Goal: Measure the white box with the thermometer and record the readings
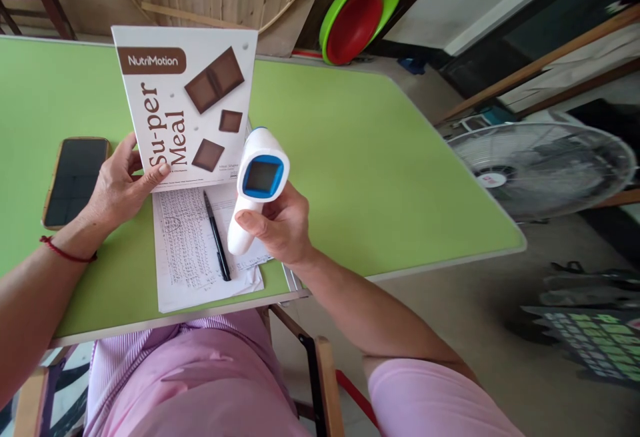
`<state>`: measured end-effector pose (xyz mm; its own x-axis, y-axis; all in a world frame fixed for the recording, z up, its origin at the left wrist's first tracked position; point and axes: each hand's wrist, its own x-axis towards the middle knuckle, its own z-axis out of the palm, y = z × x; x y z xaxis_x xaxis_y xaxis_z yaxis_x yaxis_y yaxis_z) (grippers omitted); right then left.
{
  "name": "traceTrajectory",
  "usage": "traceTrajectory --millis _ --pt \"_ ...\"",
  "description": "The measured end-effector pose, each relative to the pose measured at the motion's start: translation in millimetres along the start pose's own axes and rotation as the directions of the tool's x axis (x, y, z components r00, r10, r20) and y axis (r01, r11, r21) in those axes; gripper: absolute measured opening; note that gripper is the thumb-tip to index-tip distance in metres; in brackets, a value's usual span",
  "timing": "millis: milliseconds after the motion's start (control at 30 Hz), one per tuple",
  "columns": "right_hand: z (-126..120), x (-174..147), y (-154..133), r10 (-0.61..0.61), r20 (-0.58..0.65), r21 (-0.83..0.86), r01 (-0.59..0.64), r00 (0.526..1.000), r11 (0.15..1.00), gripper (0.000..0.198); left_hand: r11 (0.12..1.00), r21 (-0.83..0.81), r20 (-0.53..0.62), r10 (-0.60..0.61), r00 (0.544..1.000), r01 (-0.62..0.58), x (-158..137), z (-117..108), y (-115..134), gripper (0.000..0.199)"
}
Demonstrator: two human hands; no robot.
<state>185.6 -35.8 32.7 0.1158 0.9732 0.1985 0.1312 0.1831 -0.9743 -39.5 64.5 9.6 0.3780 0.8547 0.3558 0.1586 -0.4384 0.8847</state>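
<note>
White-blue thermometer (257, 187) beside upright white NutriMotion pouch (187, 107)

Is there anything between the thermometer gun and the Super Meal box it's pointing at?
Nothing visible. The right hand holds the thermometer right beside the box, which the left hand props upright; the pen lies below on the paper.

Person wears a pink top w/ short sleeves; the right sleeve (430, 397) ends above the elbow, forearms bare. Front of the top (200, 383) is plain pink, w/ a finely striped pink-and-white part along its upper left edge. Thin red string bracelet (67, 252) on the left wrist; no rings or watch visible.
</note>
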Motion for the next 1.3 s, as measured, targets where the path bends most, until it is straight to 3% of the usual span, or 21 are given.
traceTrajectory --millis 167,300,433,567,733,800,1000,1133,1233,1300 --pt "-3.5 3.9 2.7 -0.061 -0.037 -0.043 0.059 0.997 0.997 0.057 0.998 -0.036 -0.014 -0.045 0.999 0.044 -1.0 0.5 -1.1 0.055" --pt "-27.2 22.2 -11.5 -0.086 -0.009 -0.187 0.083 0.996 0.979 0.049 0.984 -0.166 -0.038 -0.076 0.996 0.068 -2.0 3.5 -1.2 0.066" --pt "-65.7 49.5 -36.5 0.013 0.162 -0.38 0.051 0.987 0.923 0.04 0.979 -0.202 -0.117 -0.063 0.991 0.038 -1.7 4.5 -1.8 0.07" --pt "-88.1 63.3 -35.6 0.226 0.284 -0.641 0.009 0.932 0.768 0.039 0.983 -0.185 -0.179 -0.033 0.983 -0.001 -1.6 2.5 -6.1 0.077" --pt "-78.4 63.2 -2.8 0.224 0.159 -0.865 0.027 0.961 0.501 0.036 0.992 -0.126 -0.201 -0.016 0.979 -0.009 -1.2 1.4 -8.2 0.078" --pt "-71.0 61.4 3.3 0.228 0.148 -0.902 0.037 0.962 0.429 0.036 0.993 -0.119 -0.197 -0.008 0.98 -0.016 -0.3 1.6 -9.0 0.077" --pt "-62.1 55.8 0.8 0.213 0.146 -0.94 0.068 0.966 0.334 0.032 0.996 -0.084 -0.155 -0.021 0.988 0.008 2.3 2.4 -17.6 0.084" --pt "-68.4 55.7 6.0 0.25 0.156 -0.942 0.067 0.956 0.33 0.035 0.995 -0.088 -0.102 0.043 0.994 -0.052 2.9 3.8 -17.6 0.072" --pt "-69.8 53.4 10.7 0.083 0.133 -0.933 0.096 0.988 0.346 0.045 0.991 -0.07 -0.093 0.111 0.989 -0.117 2.8 5.0 -13.6 0.063" --pt "-64.2 48.2 11.1 -0.09 0.132 -0.892 0.158 0.987 0.424 0.038 0.989 -0.044 -0.093 0.134 0.987 -0.139 2.4 4.9 -12.5 0.059"
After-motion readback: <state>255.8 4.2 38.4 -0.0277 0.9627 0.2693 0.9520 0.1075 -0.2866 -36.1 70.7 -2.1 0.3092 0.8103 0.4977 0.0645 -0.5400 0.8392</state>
